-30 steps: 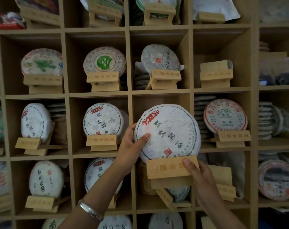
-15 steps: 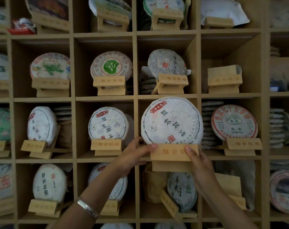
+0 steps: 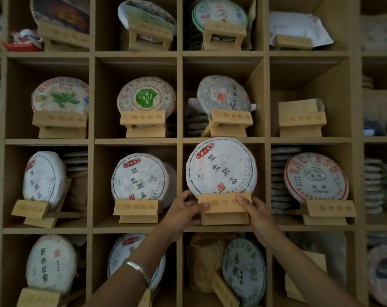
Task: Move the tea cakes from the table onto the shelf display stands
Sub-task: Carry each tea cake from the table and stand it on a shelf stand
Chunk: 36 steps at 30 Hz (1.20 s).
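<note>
Wooden shelves [image 3: 135,141] fill the frame; centre right, our left hand [image 3: 184,212] and right hand [image 3: 257,214] grip a stand [image 3: 224,206] bearing a tea cake [image 3: 221,166], nearly seated; one stand [image 3: 301,117] above right looks empty.

The shelf [image 3: 135,141] shows 4 full columns and 4 rows, so 16 compartments. In them 13 cakes [image 3: 221,166] sit upright on stands [image 3: 136,207]: 3 in the top row, 3 in row 2, 4 in row 3, 3 in the bottom row. 1 bare stand [image 3: 301,118]. Cakes at the edges are cut off. 2 hands: left [image 3: 185,212], right [image 3: 259,214]. 1 bracelet [image 3: 139,271].
</note>
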Tool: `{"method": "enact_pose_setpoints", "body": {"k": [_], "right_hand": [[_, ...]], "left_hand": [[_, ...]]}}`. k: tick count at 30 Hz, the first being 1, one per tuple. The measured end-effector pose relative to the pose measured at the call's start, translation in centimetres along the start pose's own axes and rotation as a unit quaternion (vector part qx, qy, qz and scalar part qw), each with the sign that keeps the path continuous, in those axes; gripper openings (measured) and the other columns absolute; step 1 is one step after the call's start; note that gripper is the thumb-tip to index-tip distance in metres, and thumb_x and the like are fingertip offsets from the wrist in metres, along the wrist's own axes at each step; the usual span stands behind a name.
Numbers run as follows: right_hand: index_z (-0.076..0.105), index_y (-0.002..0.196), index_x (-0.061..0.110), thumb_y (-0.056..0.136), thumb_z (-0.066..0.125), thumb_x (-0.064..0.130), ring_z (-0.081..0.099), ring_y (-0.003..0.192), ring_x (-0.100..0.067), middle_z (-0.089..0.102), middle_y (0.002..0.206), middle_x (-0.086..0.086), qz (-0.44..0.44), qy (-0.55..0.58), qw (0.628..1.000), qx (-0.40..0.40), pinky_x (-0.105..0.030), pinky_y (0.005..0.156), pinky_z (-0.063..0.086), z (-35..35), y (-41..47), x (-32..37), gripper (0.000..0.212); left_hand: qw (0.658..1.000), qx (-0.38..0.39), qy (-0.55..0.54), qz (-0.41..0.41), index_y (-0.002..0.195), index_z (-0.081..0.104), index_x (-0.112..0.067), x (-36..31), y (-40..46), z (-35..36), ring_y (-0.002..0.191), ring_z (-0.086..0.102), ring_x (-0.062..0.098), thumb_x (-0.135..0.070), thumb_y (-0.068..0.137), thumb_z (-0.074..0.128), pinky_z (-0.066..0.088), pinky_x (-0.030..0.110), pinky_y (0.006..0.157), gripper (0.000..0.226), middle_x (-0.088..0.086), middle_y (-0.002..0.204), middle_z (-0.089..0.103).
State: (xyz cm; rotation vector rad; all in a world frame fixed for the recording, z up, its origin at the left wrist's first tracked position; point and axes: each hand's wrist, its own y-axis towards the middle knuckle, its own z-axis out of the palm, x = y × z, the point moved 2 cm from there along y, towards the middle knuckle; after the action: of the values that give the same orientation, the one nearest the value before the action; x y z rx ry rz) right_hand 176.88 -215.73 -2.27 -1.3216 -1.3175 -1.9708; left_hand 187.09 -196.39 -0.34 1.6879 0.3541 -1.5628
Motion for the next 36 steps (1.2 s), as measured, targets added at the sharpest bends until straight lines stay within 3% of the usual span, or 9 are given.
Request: {"method": "enact_pose_setpoints", "body": {"k": [6,12,15,17,20,23,26,30,36], "right_hand": [[0.067,0.113,0.025,0.065,0.072,0.058,0.072,0.093,-0.007,0.076,0.104,0.004,0.036,-0.04,0.999,0.01,-0.019,0.072,0.055,-1.0,2.5,-2.3,0.058],[0.069,0.114,0.021,0.076,0.07,0.05,0.071,0.1,-0.01,0.076,0.107,0.002,0.047,-0.041,0.998,0.003,-0.024,0.084,0.053,-1.4,4.5,-4.4,0.047],[0.068,0.11,0.023,0.087,0.068,0.039,0.072,0.087,-0.001,0.077,0.099,0.007,0.057,-0.055,0.997,0.006,-0.014,0.068,0.054,-1.5,5.4,-4.9,0.028],[0.067,0.108,0.027,0.089,0.067,0.04,0.071,0.087,0.0,0.076,0.101,0.008,0.07,-0.073,0.995,0.013,-0.015,0.068,0.053,-1.5,6.0,-5.2,0.023],[0.066,0.108,0.031,0.087,0.067,0.046,0.069,0.098,-0.007,0.074,0.109,0.006,0.073,-0.086,0.994,0.013,-0.027,0.084,0.055,-1.8,6.7,-6.0,0.025],[0.065,0.112,0.032,0.085,0.066,0.052,0.066,0.108,-0.012,0.072,0.113,0.006,0.063,-0.097,0.993,0.015,-0.037,0.097,0.052,-1.8,7.0,-6.2,0.034],[0.062,0.116,0.034,0.086,0.063,0.055,0.064,0.105,-0.007,0.07,0.113,0.01,0.048,-0.113,0.992,0.015,-0.027,0.089,0.052,-1.5,6.8,-6.0,0.037],[0.057,0.103,0.043,0.09,0.06,0.055,0.061,0.092,0.008,0.066,0.105,0.02,0.026,-0.141,0.99,-0.013,-0.011,0.07,0.045,-1.2,6.3,-5.9,0.018],[0.051,0.123,0.028,0.091,0.058,0.054,0.055,0.095,0.006,0.059,0.104,0.021,0.025,-0.155,0.987,-0.025,-0.015,0.07,0.042,-1.1,6.0,-5.9,0.042]], "left_hand": [[1.0,-0.012,-0.001,-0.017,0.118,0.055,-0.023,2.5,2.7,-0.3,0.097,0.073,0.017,-0.011,0.081,0.077,0.061,0.037,0.075,0.044,0.004,0.102,0.077],[1.0,-0.017,0.01,-0.015,0.11,0.056,-0.028,4.2,5.1,-0.3,0.085,0.074,0.008,-0.013,0.085,0.074,0.058,0.021,0.061,0.034,-0.003,0.092,0.078],[0.999,-0.024,0.01,-0.02,0.109,0.054,-0.033,4.9,5.9,-0.5,0.084,0.073,0.005,-0.014,0.087,0.072,0.056,0.018,0.06,0.034,-0.003,0.1,0.075],[0.999,-0.034,0.01,-0.022,0.106,0.053,-0.037,5.6,6.4,-0.6,0.086,0.072,0.005,-0.016,0.088,0.072,0.056,0.016,0.061,0.034,-0.004,0.104,0.073],[0.998,-0.05,0.021,-0.009,0.108,0.053,-0.038,6.6,7.1,-0.7,0.087,0.072,0.002,-0.02,0.088,0.071,0.056,0.017,0.065,0.032,-0.01,0.099,0.074],[0.997,-0.061,0.037,0.006,0.122,0.05,-0.034,7.2,7.6,-0.8,0.102,0.068,0.009,-0.024,0.089,0.07,0.056,0.025,0.081,0.04,-0.007,0.111,0.071],[0.996,-0.077,0.047,0.023,0.126,0.046,-0.032,7.5,7.8,-0.7,0.106,0.064,0.01,-0.025,0.091,0.068,0.053,0.025,0.084,0.042,-0.005,0.115,0.067],[0.99,-0.121,0.061,0.041,0.121,0.045,-0.035,7.7,7.5,-0.3,0.1,0.062,0.004,-0.025,0.09,0.069,0.051,0.016,0.074,0.04,-0.01,0.11,0.064],[0.983,-0.161,0.077,0.038,0.125,0.044,-0.032,8.0,7.5,-0.3,0.099,0.06,0.003,-0.027,0.087,0.072,0.049,0.017,0.072,0.047,-0.009,0.112,0.063]]}}
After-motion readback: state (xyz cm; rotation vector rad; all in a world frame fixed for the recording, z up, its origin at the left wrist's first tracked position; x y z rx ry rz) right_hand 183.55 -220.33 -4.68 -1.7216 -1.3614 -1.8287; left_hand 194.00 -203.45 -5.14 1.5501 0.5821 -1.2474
